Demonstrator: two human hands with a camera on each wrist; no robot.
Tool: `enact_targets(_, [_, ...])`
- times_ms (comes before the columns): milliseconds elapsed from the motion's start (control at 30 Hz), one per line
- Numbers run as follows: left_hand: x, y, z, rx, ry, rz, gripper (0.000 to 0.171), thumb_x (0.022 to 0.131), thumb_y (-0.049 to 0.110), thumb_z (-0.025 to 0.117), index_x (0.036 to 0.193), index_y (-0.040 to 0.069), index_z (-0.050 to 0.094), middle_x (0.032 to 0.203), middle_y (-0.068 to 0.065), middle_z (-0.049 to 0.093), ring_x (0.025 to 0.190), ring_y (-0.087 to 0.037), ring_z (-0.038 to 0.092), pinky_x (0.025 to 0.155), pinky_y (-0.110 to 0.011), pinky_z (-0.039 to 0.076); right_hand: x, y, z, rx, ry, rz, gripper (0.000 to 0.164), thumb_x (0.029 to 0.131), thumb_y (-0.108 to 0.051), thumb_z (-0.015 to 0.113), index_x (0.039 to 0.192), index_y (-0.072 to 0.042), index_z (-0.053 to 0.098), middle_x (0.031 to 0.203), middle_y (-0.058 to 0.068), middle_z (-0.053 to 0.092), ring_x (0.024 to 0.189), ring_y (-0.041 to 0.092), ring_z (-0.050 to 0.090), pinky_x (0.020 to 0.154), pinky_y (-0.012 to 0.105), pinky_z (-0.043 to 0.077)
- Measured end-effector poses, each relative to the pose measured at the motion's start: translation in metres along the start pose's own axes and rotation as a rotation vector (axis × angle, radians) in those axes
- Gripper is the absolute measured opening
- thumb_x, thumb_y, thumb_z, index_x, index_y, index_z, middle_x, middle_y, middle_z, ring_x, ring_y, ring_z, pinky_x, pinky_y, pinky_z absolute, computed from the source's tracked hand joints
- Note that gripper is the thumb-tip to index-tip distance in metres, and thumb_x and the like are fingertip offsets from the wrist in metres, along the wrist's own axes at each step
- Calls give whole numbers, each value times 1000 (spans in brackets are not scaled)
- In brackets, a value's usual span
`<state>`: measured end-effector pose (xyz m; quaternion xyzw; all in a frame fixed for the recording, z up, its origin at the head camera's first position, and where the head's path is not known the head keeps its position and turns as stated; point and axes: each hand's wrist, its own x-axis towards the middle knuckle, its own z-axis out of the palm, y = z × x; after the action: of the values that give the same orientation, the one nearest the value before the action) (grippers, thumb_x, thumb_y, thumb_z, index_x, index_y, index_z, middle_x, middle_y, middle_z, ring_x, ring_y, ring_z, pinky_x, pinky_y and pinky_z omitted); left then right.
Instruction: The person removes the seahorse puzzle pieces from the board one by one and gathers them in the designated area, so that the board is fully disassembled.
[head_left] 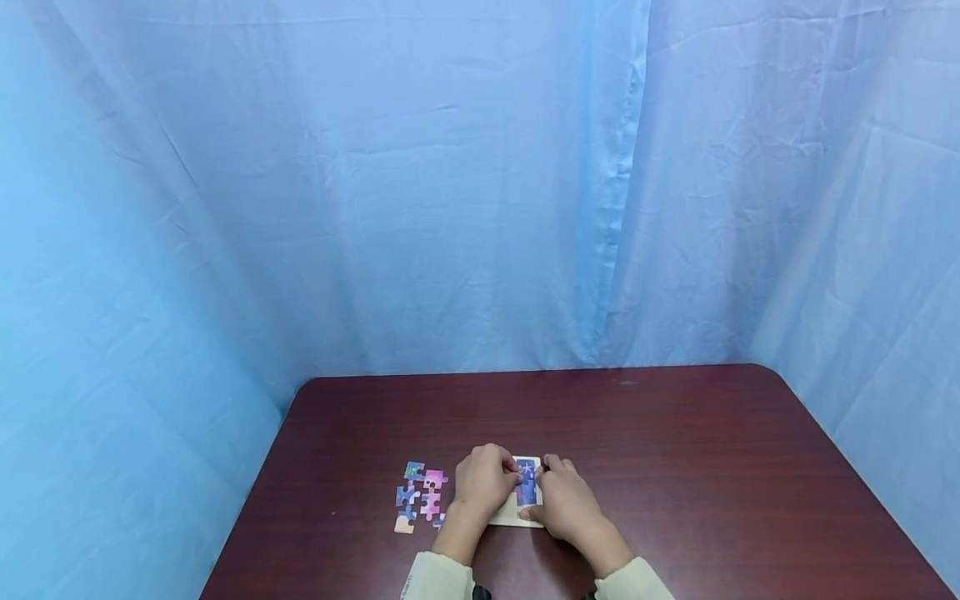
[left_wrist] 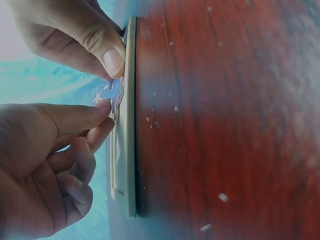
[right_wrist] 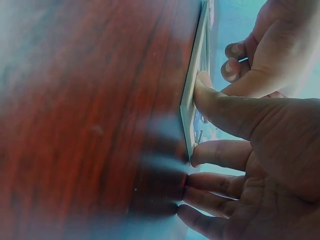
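A shallow light-coloured puzzle tray [head_left: 504, 518] lies on the table in front of me. Joined blue and purple puzzle pieces [head_left: 528, 472] with a starfish picture fill part of its right side. At their left edge my left hand [head_left: 477, 482] pinches a puzzle piece [left_wrist: 115, 103] between thumb and index finger, mostly hidden by the fingertips. My right hand [head_left: 567, 502] steadies the tray from the right. Its thumb [right_wrist: 210, 99] presses near the front edge and its index finger [right_wrist: 220, 153] touches farther back, while the other fingers reach down to the table.
Several loose puzzle pieces [head_left: 431, 502] in pink, blue and beige lie left of my left hand. The dark red wooden table [head_left: 675, 450] carries small pale specks near the tray. Light blue curtains [head_left: 450, 208] hang behind the table and along both sides.
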<state>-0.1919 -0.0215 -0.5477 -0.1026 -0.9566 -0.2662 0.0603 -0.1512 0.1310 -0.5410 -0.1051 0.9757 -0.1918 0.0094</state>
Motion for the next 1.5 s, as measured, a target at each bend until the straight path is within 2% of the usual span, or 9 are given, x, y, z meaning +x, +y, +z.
enact_targets(233, [-1,-2,-1,-55,31,-12,15,80,21,91,71,23,79,65,12,71,62,-4,61,59,-30,48,0,0,1,-10,19,-13,52,75,-39,94,102,3,76,126,19,66,105,34,61,93,51,54])
enact_targets(467, [-3,-6,-1,-83,29,-32,15,79,20,91,71,24,78,64,14,69,60,-1,57,58,-28,45,0,1,2,-20,16,-20,56,76,-40,93,106,4,76,125,19,66,104,34,61,93,51,54])
enact_targets(867, [-7,-6,-5,-273,27,-103,11,82,16,89,77,21,80,71,8,76,66,-1,64,61,-29,48,0,0,2,-35,37,-24,61,75,-40,94,111,5,75,125,19,66,106,34,62,95,50,54])
enact_targets(1100, [-8,-7,-8,-305,8,-137,11,83,17,89,78,20,79,72,7,75,66,-1,64,62,-28,49,1,1,3,-45,42,-29,63,75,-40,94,114,6,75,124,18,66,105,34,62,94,50,54])
enact_targets(1200, [-8,-8,-11,-329,-3,-155,12,83,17,89,87,17,78,73,6,76,67,-3,66,63,-29,49,1,1,3,-46,38,-26,61,75,-40,93,113,5,75,123,18,65,105,34,62,94,51,54])
enact_targets(1367, [-9,-11,-15,-361,7,-123,36,86,10,85,120,12,74,80,3,79,70,-6,68,66,-30,50,1,2,4,-44,30,-19,60,75,-40,93,112,5,75,124,19,65,106,35,62,95,51,54])
enact_targets(1500, [-9,-13,-19,-370,14,-95,37,89,5,78,125,11,76,85,1,78,70,-5,62,66,-27,48,1,2,4,-44,28,-18,61,76,-40,93,112,5,75,123,19,66,105,34,62,94,51,54])
